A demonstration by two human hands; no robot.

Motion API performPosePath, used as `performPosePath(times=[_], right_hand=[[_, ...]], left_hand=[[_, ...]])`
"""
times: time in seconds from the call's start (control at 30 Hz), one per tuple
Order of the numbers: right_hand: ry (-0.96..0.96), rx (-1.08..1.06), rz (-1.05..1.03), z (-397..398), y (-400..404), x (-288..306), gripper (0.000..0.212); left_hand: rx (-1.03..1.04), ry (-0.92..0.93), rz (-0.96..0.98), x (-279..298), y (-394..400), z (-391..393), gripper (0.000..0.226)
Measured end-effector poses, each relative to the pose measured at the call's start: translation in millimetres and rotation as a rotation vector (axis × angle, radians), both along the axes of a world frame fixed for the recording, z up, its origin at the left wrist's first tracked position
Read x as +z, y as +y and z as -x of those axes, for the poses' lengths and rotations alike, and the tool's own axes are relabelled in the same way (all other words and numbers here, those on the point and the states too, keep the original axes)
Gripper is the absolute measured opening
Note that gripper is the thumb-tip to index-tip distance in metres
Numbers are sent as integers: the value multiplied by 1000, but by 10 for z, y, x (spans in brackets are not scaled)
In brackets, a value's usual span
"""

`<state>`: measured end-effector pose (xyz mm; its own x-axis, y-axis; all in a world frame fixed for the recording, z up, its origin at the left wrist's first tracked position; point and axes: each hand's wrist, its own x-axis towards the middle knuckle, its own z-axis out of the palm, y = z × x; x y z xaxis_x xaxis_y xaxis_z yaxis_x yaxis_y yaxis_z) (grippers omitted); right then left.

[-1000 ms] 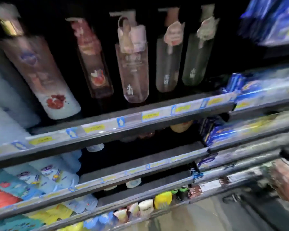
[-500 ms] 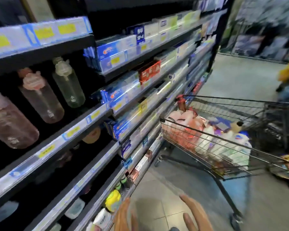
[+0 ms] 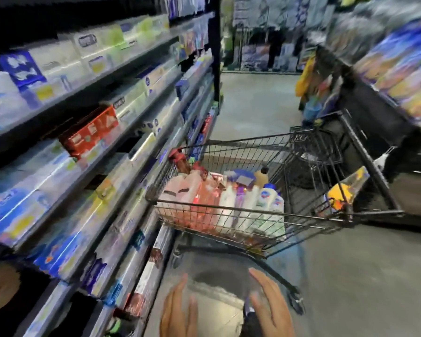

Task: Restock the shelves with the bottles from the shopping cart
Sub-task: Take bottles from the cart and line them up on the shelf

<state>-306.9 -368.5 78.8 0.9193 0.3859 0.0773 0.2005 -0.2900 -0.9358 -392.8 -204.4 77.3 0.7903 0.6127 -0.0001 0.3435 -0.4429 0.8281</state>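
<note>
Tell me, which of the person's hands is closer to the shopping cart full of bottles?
The right hand, slightly. It sits below the shopping cart, near its base frame, fingers straight and holding nothing. The left hand is lower and further left, nearer the shelves, also holding nothing.

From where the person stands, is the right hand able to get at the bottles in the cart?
Probably not yet. The right hand is open and low in the frame, with bare floor between it and the cart. The bottles lie uncovered under the cart's open top, so a step closer should do.
</note>
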Motion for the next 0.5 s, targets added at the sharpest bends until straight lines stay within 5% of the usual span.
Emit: performPosePath(times=[0.1, 0.2, 0.5], right_hand=[[9, -48, -22, -766, 172, -41, 29], [-4, -50, -16, -1498, 231, -40, 37], [72, -252, 51, -2937, 192, -65, 33]], left_hand=[[69, -41, -156, 7, 168, -749, 69], [87, -38, -84, 74, 305, -1553, 36], [-179, -5, -77, -118, 368, -3363, 38]])
